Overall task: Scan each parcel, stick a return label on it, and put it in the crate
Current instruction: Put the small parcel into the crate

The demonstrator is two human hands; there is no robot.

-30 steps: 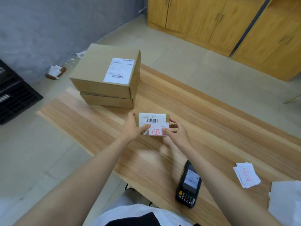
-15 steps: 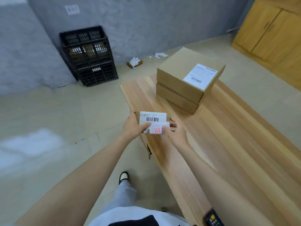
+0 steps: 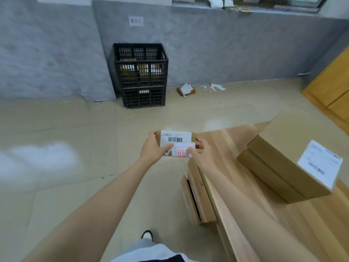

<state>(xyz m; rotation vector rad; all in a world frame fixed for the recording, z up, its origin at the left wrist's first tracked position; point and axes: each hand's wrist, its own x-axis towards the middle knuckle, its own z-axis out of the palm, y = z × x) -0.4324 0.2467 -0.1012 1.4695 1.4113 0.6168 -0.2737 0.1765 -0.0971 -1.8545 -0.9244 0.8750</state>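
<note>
Over the floor, just beside the counter [image 3: 236, 148], my left hand [image 3: 154, 148] and right hand [image 3: 202, 155] hold the small parcel [image 3: 176, 138], fingers [image 3: 167, 148] clamped on its two ends, I think to keep the return label [image 3: 183, 153] up while I face the black crate [image 3: 140, 63].

The small parcel [image 3: 175, 142], held between the left hand [image 3: 153, 150] and right hand [image 3: 203, 152], has moved off the surface [image 3: 236, 148] and now hangs over the floor [image 3: 75, 129] just past its corner. The black crate [image 3: 140, 61] has shifted from the frame's left edge to upper centre. The stacked boxes [image 3: 283, 167] have shifted to the right edge.
</note>
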